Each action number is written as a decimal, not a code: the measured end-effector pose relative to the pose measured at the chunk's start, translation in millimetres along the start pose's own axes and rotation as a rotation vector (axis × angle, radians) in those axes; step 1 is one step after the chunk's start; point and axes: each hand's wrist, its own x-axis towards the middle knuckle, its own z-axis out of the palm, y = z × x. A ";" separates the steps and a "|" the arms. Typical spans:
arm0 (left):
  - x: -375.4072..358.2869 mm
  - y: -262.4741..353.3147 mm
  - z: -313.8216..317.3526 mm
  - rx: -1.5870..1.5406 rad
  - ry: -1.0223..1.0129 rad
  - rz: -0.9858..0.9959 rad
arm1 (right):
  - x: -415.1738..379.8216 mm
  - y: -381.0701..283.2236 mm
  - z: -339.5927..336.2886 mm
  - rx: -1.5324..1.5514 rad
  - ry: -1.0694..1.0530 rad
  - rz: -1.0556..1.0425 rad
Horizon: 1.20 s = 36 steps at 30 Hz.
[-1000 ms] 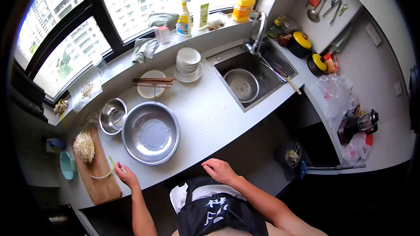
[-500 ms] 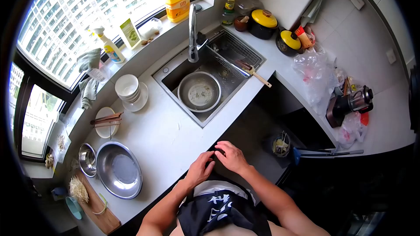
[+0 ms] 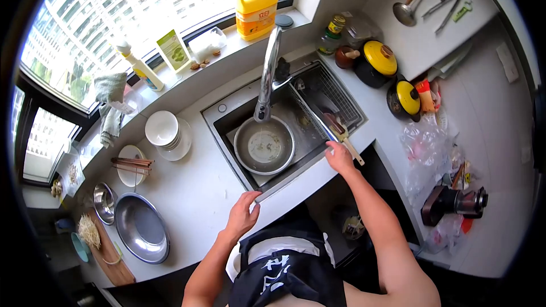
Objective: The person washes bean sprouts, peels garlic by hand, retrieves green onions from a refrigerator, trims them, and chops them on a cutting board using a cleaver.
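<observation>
My right hand (image 3: 340, 157) is at the sink's right front edge, by the ends of a long metal utensil and a wooden-handled tool (image 3: 354, 150); its fingertips are too small to make out clearly. My left hand (image 3: 243, 214) rests near the sink's front left corner with its fingers apart and nothing in it. A metal basin (image 3: 264, 146) stands in the left part of the sink (image 3: 213, 115), with some liquid and bits at its bottom. The faucet (image 3: 266, 79) hangs over the basin's back rim.
Stacked white bowls (image 3: 162, 128), chopsticks on a bowl (image 3: 132, 164), a large metal bowl (image 3: 142, 227) and a cutting board (image 3: 116, 261) stand left. Two yellow-lidded pots (image 3: 379, 59), plastic bags (image 3: 427, 148) and a blender (image 3: 455, 202) are right. Detergent (image 3: 256, 14) stands on the sill.
My hands have come apart from in front of my body. The left has moved to the counter's front edge, the right forward and right to the sink's edge. The view has shifted closer to the sink.
</observation>
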 end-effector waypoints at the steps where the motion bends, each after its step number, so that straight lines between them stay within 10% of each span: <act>1: -7.0 -4.6 3.1 0.035 0.004 -0.069 | 32.9 27.5 12.9 -0.058 0.152 -0.128; 11: -52.4 31.8 76.9 -0.092 0.315 -0.571 | 172.8 45.4 14.5 -0.489 -0.250 0.183; 20: -52.2 57.8 96.7 -0.059 0.448 -0.539 | 185.5 62.2 -6.2 -0.522 -0.132 0.047; 36: -170.7 41.1 87.6 -0.152 0.736 -0.560 | -38.6 41.9 -59.3 -0.317 0.047 -0.412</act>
